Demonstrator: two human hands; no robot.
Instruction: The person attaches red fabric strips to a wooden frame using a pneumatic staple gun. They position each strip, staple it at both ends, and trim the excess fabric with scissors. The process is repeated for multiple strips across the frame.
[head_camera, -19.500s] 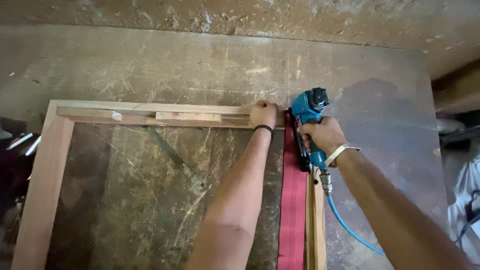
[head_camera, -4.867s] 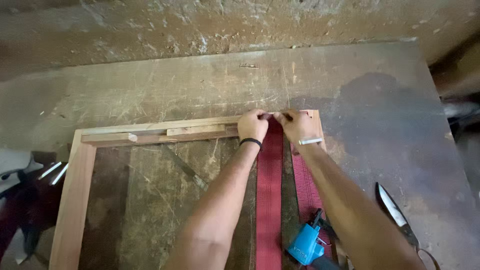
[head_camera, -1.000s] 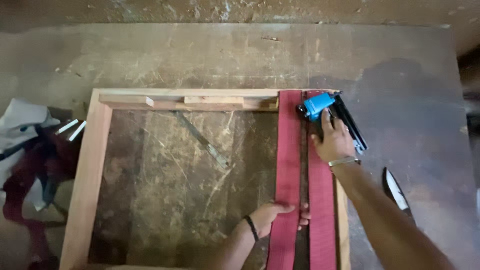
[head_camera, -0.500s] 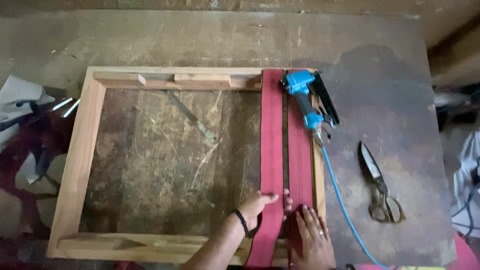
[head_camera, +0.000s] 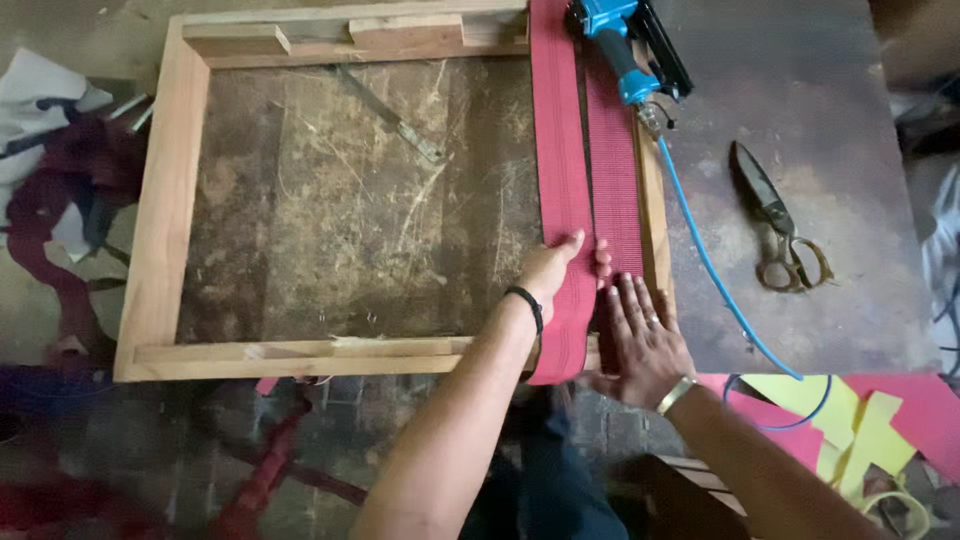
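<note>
left hand (head_camera: 553, 272) flat, fingers spread on the left red webbing strip (head_camera: 562, 190), right hand (head_camera: 640, 335) pressing open-palmed on the right strip (head_camera: 613, 170), pinning both taut across the wooden frame (head_camera: 160, 220), stapler (head_camera: 625, 45) beyond fingertips.

Workshop indicated, upholstery or furniture trade. Scarred, stained workbench (head_camera: 800, 110) seen under wooden frame (head_camera: 160, 220). Blue pneumatic stapler (head_camera: 625, 45) with air hose (head_camera: 710, 270) noted at 1 o'clock; shears (head_camera: 775, 225) at 3 o'clock; red webbing (head_camera: 565, 150) stretched on frame.
</note>
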